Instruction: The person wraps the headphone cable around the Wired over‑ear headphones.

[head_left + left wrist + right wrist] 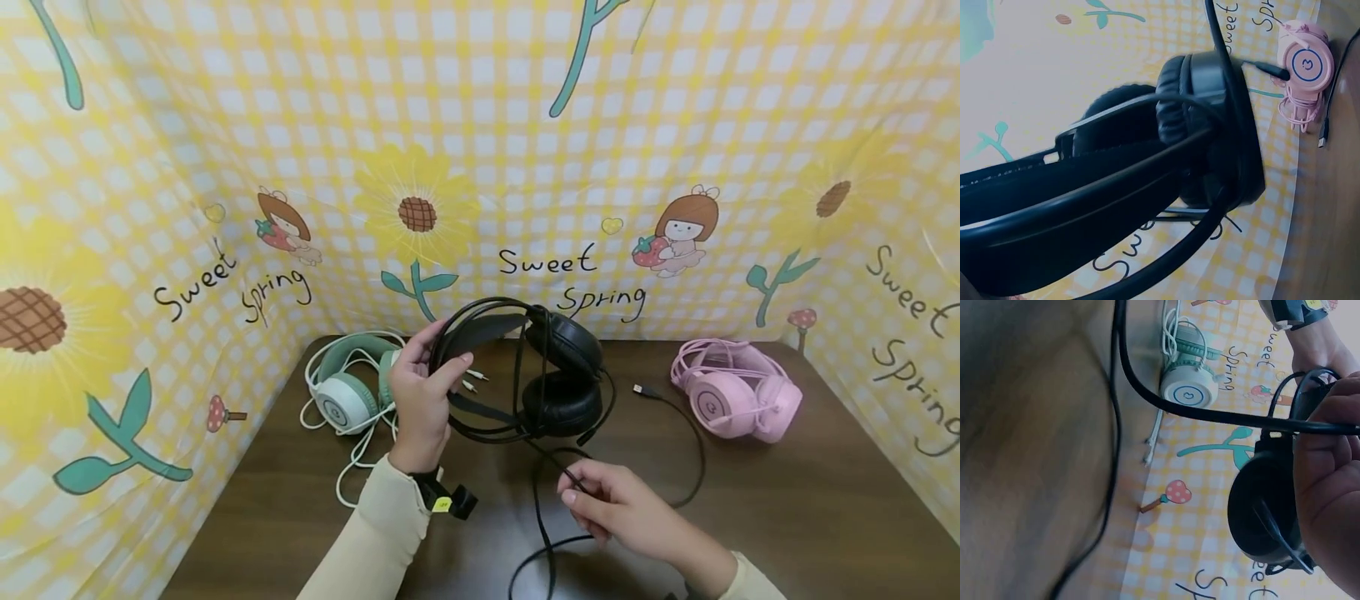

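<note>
Held above the table is a black headset, its ear cups toward the right and its band toward the left. My left hand grips it by the headband, thumb on the near side. Lower right, my right hand pinches the headset's black cable, which loops down below the hand. In the left wrist view the padded ear cups and a short microphone show close up. The right wrist view has the cable running into the right hand.
A green and white headset with white cords lies on the table at the left. At the right sits a pink headset. Between them a USB plug lies on its black cord. Checked yellow cloth surrounds the table.
</note>
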`<action>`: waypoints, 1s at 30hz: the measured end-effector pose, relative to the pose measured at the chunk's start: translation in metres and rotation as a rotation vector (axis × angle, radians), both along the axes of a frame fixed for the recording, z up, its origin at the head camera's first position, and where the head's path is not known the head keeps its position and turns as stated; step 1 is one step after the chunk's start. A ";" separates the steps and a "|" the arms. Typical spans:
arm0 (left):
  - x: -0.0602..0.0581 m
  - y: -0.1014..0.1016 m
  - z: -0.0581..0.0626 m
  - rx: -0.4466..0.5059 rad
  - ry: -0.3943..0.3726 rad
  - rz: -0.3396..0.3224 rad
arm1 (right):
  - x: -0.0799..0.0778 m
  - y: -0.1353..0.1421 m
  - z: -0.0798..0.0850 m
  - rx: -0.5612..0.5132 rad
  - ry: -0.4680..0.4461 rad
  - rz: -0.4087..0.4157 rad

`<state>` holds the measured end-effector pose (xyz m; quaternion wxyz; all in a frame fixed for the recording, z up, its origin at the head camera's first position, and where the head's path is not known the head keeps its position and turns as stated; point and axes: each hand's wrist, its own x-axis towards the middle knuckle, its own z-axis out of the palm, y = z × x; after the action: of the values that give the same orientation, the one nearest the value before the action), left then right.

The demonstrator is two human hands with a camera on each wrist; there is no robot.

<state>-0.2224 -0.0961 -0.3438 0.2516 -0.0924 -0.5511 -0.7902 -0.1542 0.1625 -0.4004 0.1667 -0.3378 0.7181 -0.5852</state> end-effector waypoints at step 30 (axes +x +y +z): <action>0.005 -0.001 0.001 -0.401 0.116 -0.156 | -0.015 0.016 0.029 -0.107 0.046 0.041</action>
<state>-0.2172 -0.0966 -0.3428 0.1974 -0.2283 -0.6730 -0.6752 -0.1690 0.1780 -0.3709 0.1440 -0.3742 0.6824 -0.6112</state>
